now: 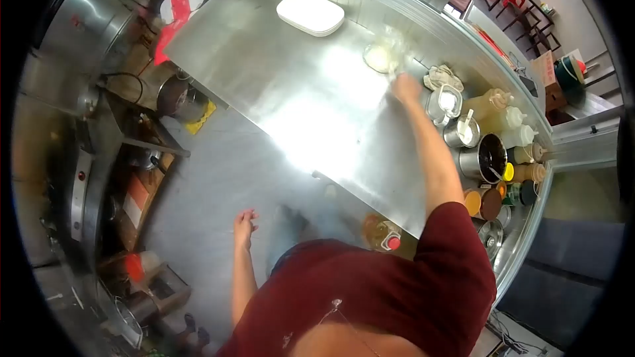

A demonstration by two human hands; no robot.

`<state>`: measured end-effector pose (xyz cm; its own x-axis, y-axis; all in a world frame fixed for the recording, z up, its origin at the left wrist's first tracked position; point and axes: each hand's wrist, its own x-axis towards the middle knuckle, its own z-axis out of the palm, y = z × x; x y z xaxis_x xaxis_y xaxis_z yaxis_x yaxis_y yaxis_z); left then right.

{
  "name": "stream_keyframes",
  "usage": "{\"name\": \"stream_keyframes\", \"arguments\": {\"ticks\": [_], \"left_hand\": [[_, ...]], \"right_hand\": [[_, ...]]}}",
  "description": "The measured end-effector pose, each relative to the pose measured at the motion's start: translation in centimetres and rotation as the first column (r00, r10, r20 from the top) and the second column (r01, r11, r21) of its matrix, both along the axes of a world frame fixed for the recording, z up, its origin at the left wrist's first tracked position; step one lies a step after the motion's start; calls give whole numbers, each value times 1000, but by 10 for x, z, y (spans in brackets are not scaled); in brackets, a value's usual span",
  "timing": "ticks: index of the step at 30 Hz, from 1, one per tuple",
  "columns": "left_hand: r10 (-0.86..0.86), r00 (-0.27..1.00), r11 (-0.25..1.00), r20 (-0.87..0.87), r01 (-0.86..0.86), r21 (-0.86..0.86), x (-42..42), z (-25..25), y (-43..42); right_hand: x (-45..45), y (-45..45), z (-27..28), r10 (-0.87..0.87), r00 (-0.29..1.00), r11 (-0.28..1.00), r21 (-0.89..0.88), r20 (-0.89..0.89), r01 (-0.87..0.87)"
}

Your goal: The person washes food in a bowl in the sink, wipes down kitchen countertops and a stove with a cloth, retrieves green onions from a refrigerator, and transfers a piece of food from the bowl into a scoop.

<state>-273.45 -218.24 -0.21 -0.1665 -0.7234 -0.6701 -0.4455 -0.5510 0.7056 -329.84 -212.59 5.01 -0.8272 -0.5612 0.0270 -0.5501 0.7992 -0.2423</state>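
Observation:
My right hand [406,87] reaches across the steel table [264,79] to a clear plastic bag [395,43] near the back wall. The hand is blurred and its fingers look closed, but what they hold cannot be made out. A pale, round item [379,59] lies at the bag's left side. Away from the table, my left hand [245,225] hangs over the floor with its fingers loosely bent and apart, holding nothing.
White trays [311,13] are stacked at the table's back edge. Along the right stand a cloth [443,78], a metal pot [489,157], squeeze bottles [509,119] and several jars. An oil jug [381,233] is below the table's front edge.

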Motion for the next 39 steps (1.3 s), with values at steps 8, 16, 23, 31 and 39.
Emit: {"name": "stream_keyframes", "arguments": {"ticks": [8,16,23,31,39], "left_hand": [[-427,901,874,-83,387,-293,-181,77,-95],[-641,588,663,-494,101,-741,-335,201,-53],[-794,604,306,72,500,-810,-313,212,-59],[-458,559,434,691,819,-375,-69,208,-25],[-3,668,793,745,455,-405,128,205,-4]], "right_hand": [[-16,2,199,518,792,640,-760,323,-109],[71,-11,278,684,648,561,-810,335,-173],[145,-21,297,784,543,547,-749,301,-373],[240,-61,231,862,-370,331,-938,346,-106],[463,-151,238,663,-672,256,-944,328,-208]]}}
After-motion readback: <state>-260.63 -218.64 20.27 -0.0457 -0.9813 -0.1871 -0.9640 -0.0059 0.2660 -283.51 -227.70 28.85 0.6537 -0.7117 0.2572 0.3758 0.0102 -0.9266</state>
